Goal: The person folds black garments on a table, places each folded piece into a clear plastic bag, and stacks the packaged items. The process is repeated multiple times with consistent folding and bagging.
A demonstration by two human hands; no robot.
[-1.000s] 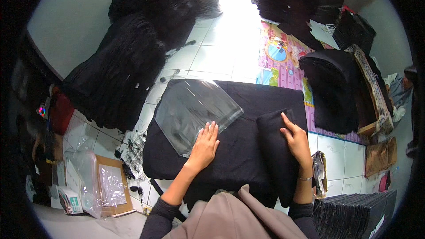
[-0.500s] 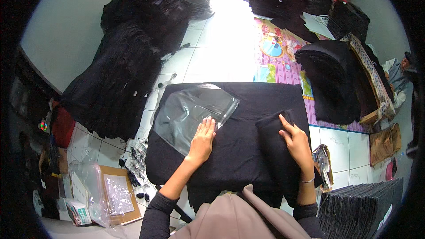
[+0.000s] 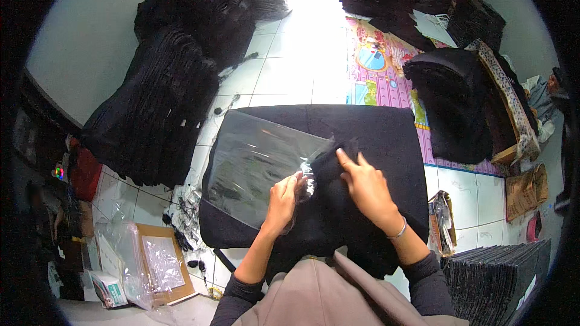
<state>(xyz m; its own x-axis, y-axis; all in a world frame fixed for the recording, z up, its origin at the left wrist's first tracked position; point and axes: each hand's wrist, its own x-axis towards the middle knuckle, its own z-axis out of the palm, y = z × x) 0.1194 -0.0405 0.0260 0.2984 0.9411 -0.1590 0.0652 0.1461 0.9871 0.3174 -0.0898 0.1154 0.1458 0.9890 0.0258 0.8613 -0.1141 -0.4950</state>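
Observation:
A clear plastic bag (image 3: 248, 163) lies on the left half of the black-covered table (image 3: 386, 124). My left hand (image 3: 281, 204) pinches the bag's near right edge, where the film is crumpled and shiny. Close on its right, my right hand (image 3: 370, 192) grips a folded black cloth (image 3: 329, 166), index finger stretched along the top. The cloth's far corner is at the bag's open edge; whether it is inside the film I cannot tell. Black on black hides much of the cloth's outline.
Tall stacks of black cloth (image 3: 157, 102) line the left side. More black cloth (image 3: 450, 102) lies at right beside a wooden-edged frame (image 3: 507, 102). Plastic packets on cardboard (image 3: 163, 259) sit at lower left, and a dark stack (image 3: 495, 278) at lower right.
My right hand has brought the folded black cloth leftward to the bag. My left hand has gone from lying flat on the bag to pinching its edge, and the bag now lies flatter.

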